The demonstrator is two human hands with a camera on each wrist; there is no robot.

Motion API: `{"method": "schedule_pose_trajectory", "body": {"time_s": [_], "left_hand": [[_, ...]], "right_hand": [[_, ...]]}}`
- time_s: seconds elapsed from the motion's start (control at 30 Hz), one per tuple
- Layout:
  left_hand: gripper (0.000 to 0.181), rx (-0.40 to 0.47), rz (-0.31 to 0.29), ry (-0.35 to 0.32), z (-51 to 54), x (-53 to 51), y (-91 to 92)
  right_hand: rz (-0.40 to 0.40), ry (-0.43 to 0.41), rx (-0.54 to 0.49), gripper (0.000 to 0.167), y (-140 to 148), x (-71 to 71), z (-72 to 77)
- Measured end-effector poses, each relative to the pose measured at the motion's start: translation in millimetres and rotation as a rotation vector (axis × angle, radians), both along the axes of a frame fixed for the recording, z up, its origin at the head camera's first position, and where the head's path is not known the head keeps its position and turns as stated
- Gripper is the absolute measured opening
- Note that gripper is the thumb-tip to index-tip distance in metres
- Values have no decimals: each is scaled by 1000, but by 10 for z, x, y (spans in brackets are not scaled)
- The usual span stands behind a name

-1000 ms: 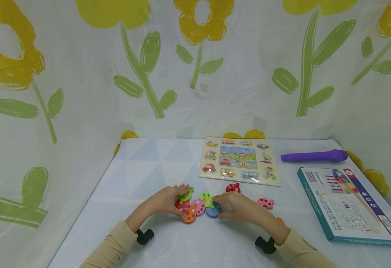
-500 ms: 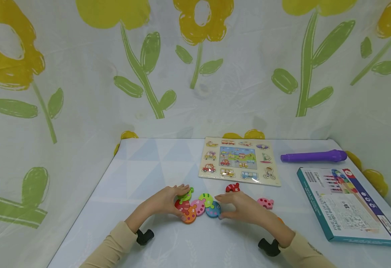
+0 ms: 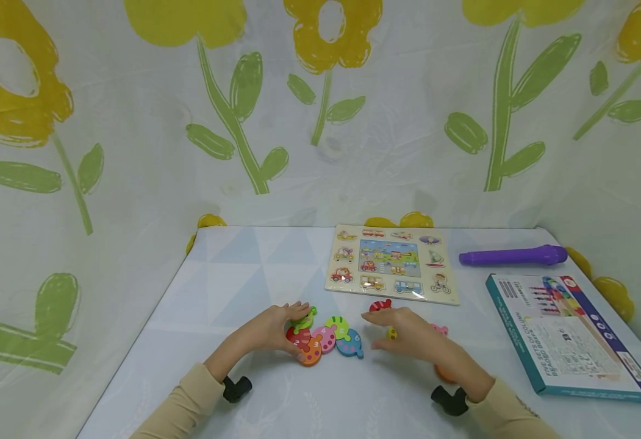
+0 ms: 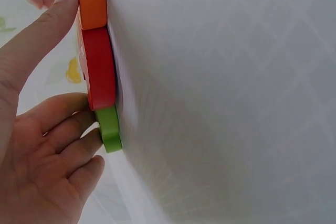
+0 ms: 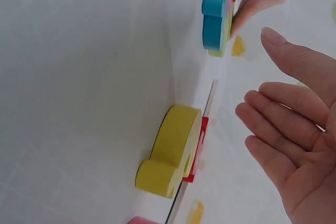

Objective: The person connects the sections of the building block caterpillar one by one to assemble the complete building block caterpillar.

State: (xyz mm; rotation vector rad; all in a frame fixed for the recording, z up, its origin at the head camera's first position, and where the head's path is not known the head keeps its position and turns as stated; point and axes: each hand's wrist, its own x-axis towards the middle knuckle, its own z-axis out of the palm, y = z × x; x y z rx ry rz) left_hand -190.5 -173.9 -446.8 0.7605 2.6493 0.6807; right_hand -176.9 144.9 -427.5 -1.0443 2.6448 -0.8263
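Observation:
A chain of joined, numbered puzzle pieces lies flat on the table. It runs from a green piece [image 3: 307,318] through red [image 3: 296,339], orange [image 3: 311,355], pink [image 3: 327,339] and lime [image 3: 338,326] to a blue piece [image 3: 349,344]. My left hand [image 3: 269,329] holds the chain's left end, its thumb at the orange piece and its fingers by the red and green ones. To the right of the blue piece, my right hand [image 3: 412,332] hovers with relaxed fingers, holding nothing. A loose yellow piece [image 5: 176,135] is beside it, mostly covered in the head view.
Loose red [image 3: 380,305], pink [image 3: 440,329] and orange [image 3: 444,373] pieces lie around the right hand. Behind stands a wooden picture puzzle board [image 3: 347,281], lying flat. A purple tube [image 3: 512,256] and a teal-edged box [image 3: 572,338] are at the right.
My right hand has moved away from the blue piece, toward the right, uncovering its end knob. Part of the yellow piece now shows beneath it. The left hand stays in place.

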Motion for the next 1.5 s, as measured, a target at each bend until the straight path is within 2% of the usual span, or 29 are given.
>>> {"method": "schedule_pose_trajectory", "body": {"time_s": [0.13,0.37,0.63,0.87,1.17,1.37,1.5], "left_hand": [[96,-6,9,-6,0,0,8],[96,-8,16,-4,-2,11,14],[97,-19,23,-2,-16,9,22],[96,-8,27,-3,-7,16,29],[96,-17,24,22,-11,39,32],[97,-36,31,38,-2,60,42],[97,-43,40,40,10,75,50]], "right_hand": [[-14,13,-1,53,43,-34,-5],[-61,-25,-10,53,124,-66,17],[-108,-8,2,53,199,-108,48],[-124,-23,10,53,235,-145,36],[-120,-1,7,51,249,-156,27],[-135,14,43,53,275,-140,-17],[-154,-5,58,53,299,-110,-42]]}}
